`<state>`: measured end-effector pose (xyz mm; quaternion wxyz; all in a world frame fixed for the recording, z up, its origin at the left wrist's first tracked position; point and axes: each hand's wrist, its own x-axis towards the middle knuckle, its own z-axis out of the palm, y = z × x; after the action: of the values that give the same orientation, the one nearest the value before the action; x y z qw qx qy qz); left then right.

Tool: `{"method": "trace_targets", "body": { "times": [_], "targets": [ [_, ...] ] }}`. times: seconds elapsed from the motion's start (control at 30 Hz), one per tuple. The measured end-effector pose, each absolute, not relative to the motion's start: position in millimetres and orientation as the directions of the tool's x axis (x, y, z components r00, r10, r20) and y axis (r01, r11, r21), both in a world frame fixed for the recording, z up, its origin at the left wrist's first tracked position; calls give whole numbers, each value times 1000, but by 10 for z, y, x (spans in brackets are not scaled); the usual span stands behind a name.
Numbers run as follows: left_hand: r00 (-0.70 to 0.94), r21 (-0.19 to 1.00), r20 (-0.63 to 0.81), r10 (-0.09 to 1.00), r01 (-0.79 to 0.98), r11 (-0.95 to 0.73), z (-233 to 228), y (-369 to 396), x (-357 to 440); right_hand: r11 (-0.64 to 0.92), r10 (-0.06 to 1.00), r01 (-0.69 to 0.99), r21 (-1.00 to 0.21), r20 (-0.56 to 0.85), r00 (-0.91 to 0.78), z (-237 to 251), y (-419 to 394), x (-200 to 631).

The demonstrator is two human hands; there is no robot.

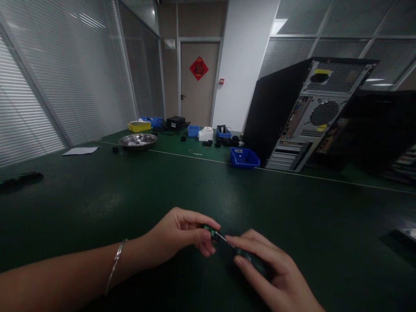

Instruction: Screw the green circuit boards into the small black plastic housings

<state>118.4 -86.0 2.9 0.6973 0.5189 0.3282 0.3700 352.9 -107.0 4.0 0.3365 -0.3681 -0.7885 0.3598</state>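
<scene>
In the head view, with a clock face centred where the hands meet and twelve pointing away, a small green part (210, 231) sits at the centre, low in the view. The left hand (182, 234), at nine o'clock, pinches it between thumb and fingers. A thin bracelet (117, 255) circles the left wrist.

The right hand (273, 264), at four o'clock, grasps the dark handle of a screwdriver (251, 259), its thin metal shaft angled toward ten o'clock. The shaft's tip meets the part's dark end; blur hides whether it is seated.

Both forearms reach over a green table (146, 186). At one o'clock stands a blue tray (245, 164), just beside a computer case (276, 104), which looks tilted. A white plastic object (205, 134) rests at twelve, in front of a door (195, 99). Between ten and eleven lies a metal bowl (122, 141); a sheet of paper (80, 151) lies at ten.
</scene>
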Motion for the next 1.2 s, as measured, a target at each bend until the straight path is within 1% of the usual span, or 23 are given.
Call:
{"method": "trace_targets", "body": {
  "times": [0.1, 0.3, 0.5, 0.73, 0.83, 0.9, 1.0, 1.2],
  "targets": [
    [481, 974, -72, 874, -156, 166, 54, -874, 1201, 483, 820, 346, -805, 277, -501, 33, -1065, 3531],
    [535, 969, -97, 839, -141, 202, 76, -855, 1182, 528, 792, 333, -781, 311, -526, 38, -1054, 3534],
    [553, 957, -114, 825, -163, 242, 58, -851, 1185, 577, 759, 262, -774, 390, -521, 13, -1025, 3536],
    [498, 957, -44, 866, -228, 180, 74, -862, 1214, 547, 776, 308, -778, 334, -534, 40, -1043, 3523],
    [510, 959, -66, 858, -204, 195, 71, -863, 1208, 528, 780, 317, -788, 303, -547, 44, -1047, 3529],
    [514, 959, -81, 854, -193, 206, 69, -864, 1207, 530, 774, 299, -794, 308, -554, 40, -1045, 3530],
    [517, 953, -62, 854, -222, 204, 81, -866, 1214, 532, 764, 275, -801, 314, -564, 37, -1043, 3530],
    [431, 954, -62, 900, -240, 181, 111, -849, 1205, 498, 798, 295, -815, 299, -523, 64, -1054, 3520]
  ]
}}
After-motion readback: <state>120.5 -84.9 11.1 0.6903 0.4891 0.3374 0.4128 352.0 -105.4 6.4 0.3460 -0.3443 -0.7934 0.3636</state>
